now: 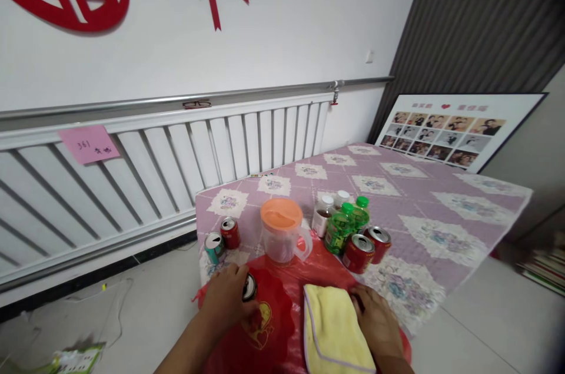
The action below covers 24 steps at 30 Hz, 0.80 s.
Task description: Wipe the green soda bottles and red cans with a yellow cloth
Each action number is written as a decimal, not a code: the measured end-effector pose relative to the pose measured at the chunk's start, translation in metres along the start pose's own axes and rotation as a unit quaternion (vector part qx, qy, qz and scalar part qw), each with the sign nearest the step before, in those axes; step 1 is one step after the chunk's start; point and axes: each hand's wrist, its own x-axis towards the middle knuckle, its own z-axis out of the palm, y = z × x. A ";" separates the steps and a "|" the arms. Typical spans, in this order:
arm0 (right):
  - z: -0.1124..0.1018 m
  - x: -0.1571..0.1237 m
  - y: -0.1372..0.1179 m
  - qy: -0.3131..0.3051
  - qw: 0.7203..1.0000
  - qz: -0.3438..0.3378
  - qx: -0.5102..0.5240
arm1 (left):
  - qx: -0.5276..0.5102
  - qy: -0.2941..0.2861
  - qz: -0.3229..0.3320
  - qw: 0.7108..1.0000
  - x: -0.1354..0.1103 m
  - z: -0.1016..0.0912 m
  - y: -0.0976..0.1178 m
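Observation:
At the red scalloped tray (280, 341), which bears a gold heart print, my left hand (227, 297) is closed around a small drink can (249, 287). Only the can's silver top and dark side show past my fingers. A folded yellow cloth (335, 330) with purple edging lies to the right, on red plastic sheeting. Beside its right edge rests my right hand (375, 321), fingers loosely bent and touching or nearly touching the cloth; nothing shows in its grasp. Beyond the tray stands a clear pitcher (278, 241) with an orange lid.
A teal can (214, 248) and a red can (230, 234) stand left of the pitcher. Right of it are green bottles (339, 231), white-capped bottles (322, 215) and two red cans (358, 254). A flowered tablecloth (419, 197) covers the table, beside a white radiator (238, 144).

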 end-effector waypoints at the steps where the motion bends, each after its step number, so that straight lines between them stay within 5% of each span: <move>1: 0.000 0.000 0.000 -0.001 1.000 0.001 0.000 | 0.003 0.002 -0.004 1.000 0.000 0.001 0.001; 14: -0.002 0.000 -0.002 -0.007 1.000 0.004 0.007 | -0.015 0.006 -0.043 0.999 -0.002 0.004 0.002; 24: -0.002 0.001 0.000 0.000 1.000 -0.001 0.014 | -0.181 -0.017 0.113 0.977 -0.007 0.008 -0.028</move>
